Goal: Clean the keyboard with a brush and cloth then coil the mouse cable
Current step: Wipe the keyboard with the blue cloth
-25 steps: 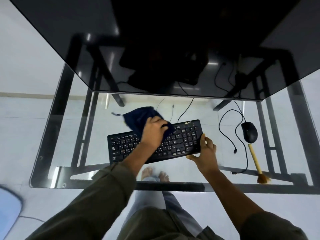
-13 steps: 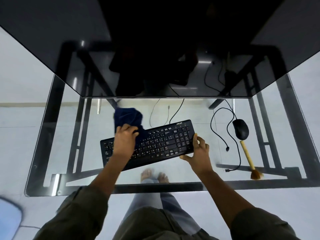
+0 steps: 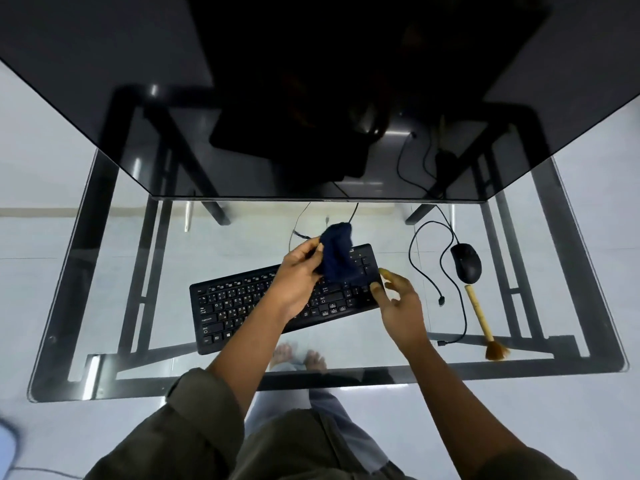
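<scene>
A black keyboard (image 3: 242, 306) lies slanted on the glass desk (image 3: 104, 382). My left hand (image 3: 298, 275) grips a dark blue cloth (image 3: 337, 258) and holds it up over the keyboard's right half. My right hand (image 3: 398, 299) hovers at the keyboard's right end with fingers loosely spread, its fingertips near the cloth's lower edge. A black mouse (image 3: 465, 263) sits to the right, its cable (image 3: 426, 268) trailing in loose loops over the glass. The wooden-handled brush (image 3: 479, 317) lies below the mouse.
A dark monitor screen (image 3: 311, 98) overhangs the back of the desk. Thin cables (image 3: 298, 223) run behind the keyboard. Black frame bars and my bare feet (image 3: 298, 355) show through the glass. A pale blue object (image 3: 7, 441) sits at the lower left.
My left hand swept the cloth from the keyboard's left side to its right end and lifted it. My right hand let go of the keyboard's right edge and now hovers there.
</scene>
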`<state>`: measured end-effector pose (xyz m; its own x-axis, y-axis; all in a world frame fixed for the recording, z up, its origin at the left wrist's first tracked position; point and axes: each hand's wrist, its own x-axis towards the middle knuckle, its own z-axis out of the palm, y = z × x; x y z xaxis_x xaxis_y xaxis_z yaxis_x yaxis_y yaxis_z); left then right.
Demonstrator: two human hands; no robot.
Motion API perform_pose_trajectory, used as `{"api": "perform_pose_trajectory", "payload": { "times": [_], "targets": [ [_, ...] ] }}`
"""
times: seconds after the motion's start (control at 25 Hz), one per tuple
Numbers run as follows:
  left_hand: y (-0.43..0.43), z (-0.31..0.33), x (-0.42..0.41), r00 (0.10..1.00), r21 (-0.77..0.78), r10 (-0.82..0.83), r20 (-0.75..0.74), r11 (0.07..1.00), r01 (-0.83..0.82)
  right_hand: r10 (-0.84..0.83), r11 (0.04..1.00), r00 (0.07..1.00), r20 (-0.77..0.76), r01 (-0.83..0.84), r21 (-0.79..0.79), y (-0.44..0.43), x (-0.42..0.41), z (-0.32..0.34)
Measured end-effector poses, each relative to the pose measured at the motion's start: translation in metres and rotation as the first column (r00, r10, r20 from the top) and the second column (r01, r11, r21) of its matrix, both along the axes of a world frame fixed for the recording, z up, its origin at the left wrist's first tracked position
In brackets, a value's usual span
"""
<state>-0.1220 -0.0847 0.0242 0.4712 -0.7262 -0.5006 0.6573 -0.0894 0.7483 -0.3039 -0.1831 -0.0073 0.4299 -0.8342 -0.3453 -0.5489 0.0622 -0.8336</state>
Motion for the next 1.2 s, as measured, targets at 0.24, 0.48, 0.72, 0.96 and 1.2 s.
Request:
{"api": "perform_pose_trajectory", "payload": {
  "times": [0.24, 0.48, 0.72, 0.96, 1.2],
  "targets": [
    [0.043, -0.011, -0.006, 0.971, 0.265, -0.201, 0.126, 0.951, 0.162, -0.252, 0.967, 0.957, 0.141, 0.255, -0.002, 0.028, 0.019, 0.015],
    [0.146, -0.049, 0.031, 0.579, 0.604, -0.329, 0.746, 0.700, -0.381, 0.149, 0.943, 0.936, -0.317, -0.231, -0.238, 0.074, 0.051, -0.025],
    [0.206, -0.074, 0.065, 0.841, 0.673, -0.145, 0.522, 0.675, -0.302, 0.368, 0.766, 0.895, -0.253, -0.446, -0.462, 0.132, 0.102, -0.046],
    [0.215, -0.077, 0.080, 0.848, 0.632, -0.058, 0.526, 0.694, -0.344, 0.715, 0.361, 0.622, -0.319, -0.719, -0.594, 0.148, 0.112, -0.047],
    [0.219, -0.084, 0.083, 0.851, 0.643, -0.084, 0.518, 0.695, -0.323, 0.439, 0.831, 0.888, -0.140, -0.460, -0.313, 0.069, 0.068, -0.029]
  ]
}}
